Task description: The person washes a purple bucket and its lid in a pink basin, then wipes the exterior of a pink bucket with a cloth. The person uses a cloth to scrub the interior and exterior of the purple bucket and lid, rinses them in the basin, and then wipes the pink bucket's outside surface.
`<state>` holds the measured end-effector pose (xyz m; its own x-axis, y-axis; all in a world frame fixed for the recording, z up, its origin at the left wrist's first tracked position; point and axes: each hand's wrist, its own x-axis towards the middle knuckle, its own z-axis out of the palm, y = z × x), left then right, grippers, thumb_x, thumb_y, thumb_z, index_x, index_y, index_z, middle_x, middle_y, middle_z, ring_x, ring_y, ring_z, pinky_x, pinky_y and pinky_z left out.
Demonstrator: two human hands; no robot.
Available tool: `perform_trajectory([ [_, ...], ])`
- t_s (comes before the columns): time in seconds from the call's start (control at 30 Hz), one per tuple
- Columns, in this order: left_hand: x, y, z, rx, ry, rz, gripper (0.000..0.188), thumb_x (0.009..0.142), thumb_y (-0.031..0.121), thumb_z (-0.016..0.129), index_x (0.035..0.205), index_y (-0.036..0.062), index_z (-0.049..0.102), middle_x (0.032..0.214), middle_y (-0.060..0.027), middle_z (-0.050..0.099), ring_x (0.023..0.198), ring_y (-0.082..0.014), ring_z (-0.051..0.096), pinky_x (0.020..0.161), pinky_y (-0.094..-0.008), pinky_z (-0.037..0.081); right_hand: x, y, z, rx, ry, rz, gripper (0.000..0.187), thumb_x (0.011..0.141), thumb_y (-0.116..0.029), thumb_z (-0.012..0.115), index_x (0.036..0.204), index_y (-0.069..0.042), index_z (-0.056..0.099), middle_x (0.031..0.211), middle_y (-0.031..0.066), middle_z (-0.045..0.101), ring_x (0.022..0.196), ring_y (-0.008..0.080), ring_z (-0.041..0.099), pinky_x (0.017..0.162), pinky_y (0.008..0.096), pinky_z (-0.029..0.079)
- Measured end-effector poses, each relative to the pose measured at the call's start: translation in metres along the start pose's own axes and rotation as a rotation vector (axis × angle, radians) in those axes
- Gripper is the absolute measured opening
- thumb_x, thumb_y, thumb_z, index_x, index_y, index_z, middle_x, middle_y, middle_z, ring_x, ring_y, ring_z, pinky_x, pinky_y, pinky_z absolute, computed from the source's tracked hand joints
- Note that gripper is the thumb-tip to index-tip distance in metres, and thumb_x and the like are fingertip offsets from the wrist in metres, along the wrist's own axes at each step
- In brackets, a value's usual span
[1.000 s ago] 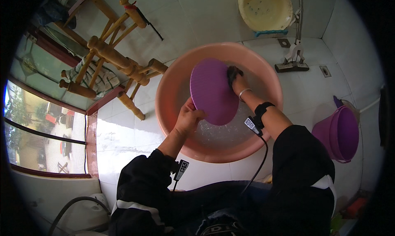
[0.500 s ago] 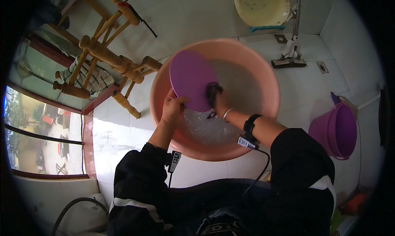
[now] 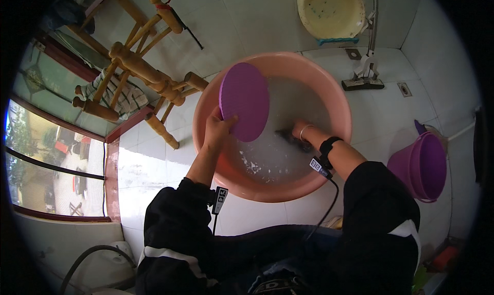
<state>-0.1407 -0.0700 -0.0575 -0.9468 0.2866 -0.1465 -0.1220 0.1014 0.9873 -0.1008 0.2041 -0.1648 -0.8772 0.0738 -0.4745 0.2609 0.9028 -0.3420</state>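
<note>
Head view shows a big pink tub (image 3: 337, 107) with cloudy water (image 3: 296, 102). Above the water, at the tub's left side, is a tilted purple round board (image 3: 246, 97). Left hand (image 3: 217, 129) clamps its lower left edge, thumb on the near face. Right hand (image 3: 300, 129) is at a dark cloth (image 3: 303, 146) in the water; its fingers are partly hidden, so I cannot tell if they close. For good wiping, I think, grip the board firmly and wet the cloth well.
</note>
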Motion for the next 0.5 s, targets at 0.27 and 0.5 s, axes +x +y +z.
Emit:
perform_trajectory([
  [0.27, 0.002, -0.005, 0.020, -0.021, -0.061, 0.119, 0.050, 0.080, -0.011, 0.059, 0.128, 0.0031, 0.056, 0.111, -0.0054, 0.067, 0.095, -0.0167, 0.066, 0.079, -0.0277, 0.054, -0.043, -0.112, -0.050, 0.773, 0.706, -0.729, 0.036, 0.081, -0.007, 0.070, 0.115, -0.003, 0.058, 0.109, 0.0207, 0.063, 0.102, 0.0388, 0.062, 0.090, 0.0427, 0.049],
  [0.5, -0.007, 0.015, 0.017, -0.283, -0.133, 0.040, 0.053, 0.078, -0.014, 0.058, 0.127, 0.0042, 0.057, 0.110, -0.0037, 0.068, 0.093, -0.0163, 0.067, 0.078, -0.0276, 0.054, -0.032, -0.098, -0.052, 0.630, 0.776, -0.521, 0.037, 0.081, 0.000, 0.060, 0.117, -0.006, 0.056, 0.117, 0.0203, 0.059, 0.111, 0.0424, 0.056, 0.093, 0.0465, 0.047],
])
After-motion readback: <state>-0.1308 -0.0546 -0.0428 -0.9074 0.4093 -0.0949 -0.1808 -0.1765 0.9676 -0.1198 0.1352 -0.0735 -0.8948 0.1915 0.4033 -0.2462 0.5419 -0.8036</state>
